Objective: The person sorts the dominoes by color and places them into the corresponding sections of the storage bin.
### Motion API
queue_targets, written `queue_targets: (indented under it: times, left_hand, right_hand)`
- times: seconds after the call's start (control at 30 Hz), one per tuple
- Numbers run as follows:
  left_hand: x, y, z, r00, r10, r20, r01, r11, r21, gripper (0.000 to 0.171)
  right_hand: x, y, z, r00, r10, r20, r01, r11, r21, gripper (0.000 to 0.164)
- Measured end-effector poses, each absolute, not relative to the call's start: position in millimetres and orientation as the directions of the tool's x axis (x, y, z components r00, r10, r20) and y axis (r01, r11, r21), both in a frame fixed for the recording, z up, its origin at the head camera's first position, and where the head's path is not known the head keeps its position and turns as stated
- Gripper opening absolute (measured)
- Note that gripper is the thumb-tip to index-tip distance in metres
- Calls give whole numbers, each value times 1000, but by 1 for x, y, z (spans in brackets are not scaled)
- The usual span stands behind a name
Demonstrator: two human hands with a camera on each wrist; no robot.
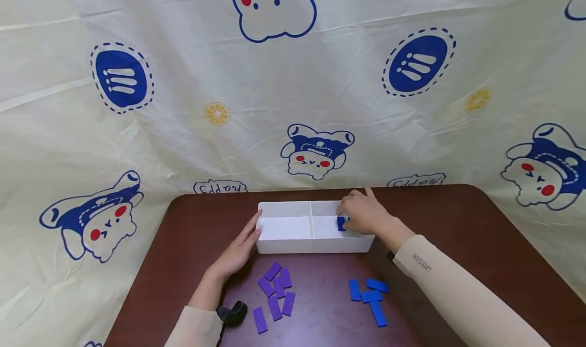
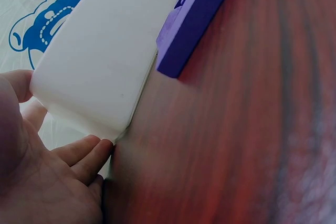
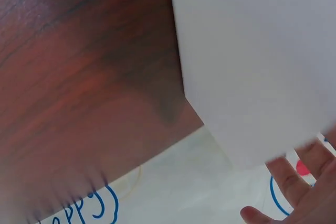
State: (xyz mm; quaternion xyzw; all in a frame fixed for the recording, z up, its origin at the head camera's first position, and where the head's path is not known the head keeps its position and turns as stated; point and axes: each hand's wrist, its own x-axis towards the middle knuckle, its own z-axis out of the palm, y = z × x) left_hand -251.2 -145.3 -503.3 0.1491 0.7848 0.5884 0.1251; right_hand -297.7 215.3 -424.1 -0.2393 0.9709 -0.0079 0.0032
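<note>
A white two-compartment box (image 1: 285,246) stands near the far edge of the table. My left hand (image 1: 239,250) rests against its left end, fingers nearly straight; in the left wrist view the fingertips (image 2: 100,148) touch the box's side. Over the right compartment, my right hand (image 1: 363,213) pinches a dark blue rectangular block (image 1: 341,223), partly hidden by the fingers. In the right wrist view the box wall (image 3: 252,66) covers most of that hand's fingers (image 3: 289,179).
Several purple blocks (image 1: 279,287) lie in front of the box on the left; one purple block (image 2: 194,24) shows close up in the left wrist view. Several blue blocks (image 1: 372,296) lie front right. A printed cloth (image 1: 256,148) hangs behind the brown table (image 1: 320,321).
</note>
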Motion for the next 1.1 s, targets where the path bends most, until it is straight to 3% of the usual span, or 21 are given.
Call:
queue_targets:
  times: [0.67,0.87,1.1]
  left_hand:
    - [-256,-149,-505,-928,374,-10,101,276,956,57]
    - [-256,-149,-507,-923,385,-1,121,293,948,57]
    - [-257,-152,-504,-926,378,2,120,289,950,57]
  right_hand:
    - [-261,228,-390,-857,-500,123,-510,858,-62,43]
    - [-239,230,-393,-853,-509,113,-520,848,-101,51]
    - [-224,226,-392,-832,-548,84,-554,826,-100,50]
